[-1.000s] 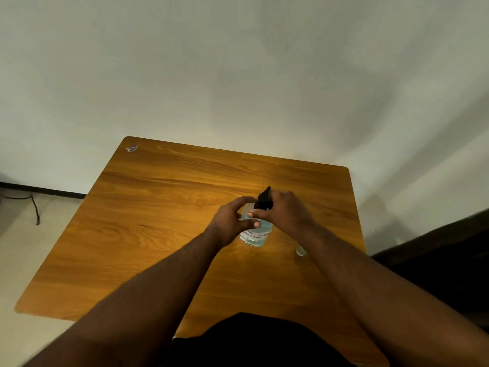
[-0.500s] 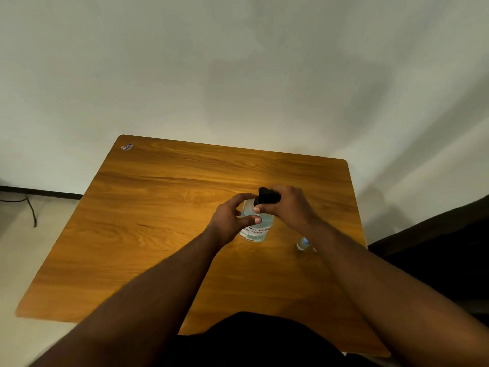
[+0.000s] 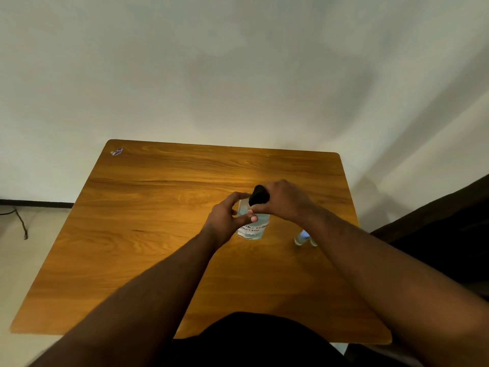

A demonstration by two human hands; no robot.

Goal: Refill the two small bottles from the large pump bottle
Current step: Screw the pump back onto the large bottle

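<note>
Large pump bottle stands upright on the table, centre-right, liquid inside, label facing me. My left hand grips the bottle body — fingers round the far side, thumb across the front. My right hand is clenched over the black pump head, fingers curled round it, wrist raised, forearm coming in from the right.

Small bottles: just right of the pump bottle, near my right forearm, partly hidden by it. I see clear bases only; can't tell if caps are on.

Risks, as judged:
- Right forearm sits close above the small bottles — a dropped elbow or a sweep back could knock them over.
- If the pump head comes free abruptly, the bottle could tilt and spill; left-hand grip is what prevents that.
- Wet fingers on smooth plastic could slip.
- Narrow necks on the small bottles make overspill likely at transfer.

Refill not yet begun, by appearances.
</note>
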